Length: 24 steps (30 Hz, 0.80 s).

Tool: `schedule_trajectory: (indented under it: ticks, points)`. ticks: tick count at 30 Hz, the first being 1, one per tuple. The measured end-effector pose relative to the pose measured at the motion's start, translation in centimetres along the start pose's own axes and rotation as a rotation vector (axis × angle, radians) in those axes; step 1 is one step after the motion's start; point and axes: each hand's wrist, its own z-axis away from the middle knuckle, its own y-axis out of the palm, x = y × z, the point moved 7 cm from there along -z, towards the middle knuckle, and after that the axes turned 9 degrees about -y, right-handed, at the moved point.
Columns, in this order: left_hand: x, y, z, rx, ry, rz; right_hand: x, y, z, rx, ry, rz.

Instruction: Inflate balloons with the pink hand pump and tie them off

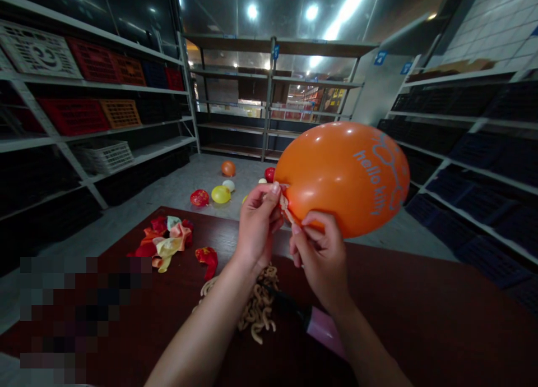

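from my remote seat, i see storage shelves [231, 127] around a dark table [420, 286]. the orange balloon [336, 174] is blown up and held above the table's far edge. my left hand [258, 224] pinches its neck; my right hand [321, 249] pinches a pale strip [287, 208] there, so i judge its tying unfinished. full balloons [221, 194] lie on the far floor [179, 188]; flat balloons [179, 235] at left, tan strips [261, 305] and a pink pump [323, 326] suggest more remains.
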Motion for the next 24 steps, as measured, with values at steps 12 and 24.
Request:
schedule_trajectory:
  ticks: [12,24]
  points:
    - [1.2,-0.5,-0.4,-0.092,-0.017,0.025,-1.2,-0.8,-0.7,-0.011,0.061,-0.021]
    - [1.4,0.2,-1.1,-0.082,0.558,-0.686,-1.9,-7.4,4.5,0.065,0.143,0.473]
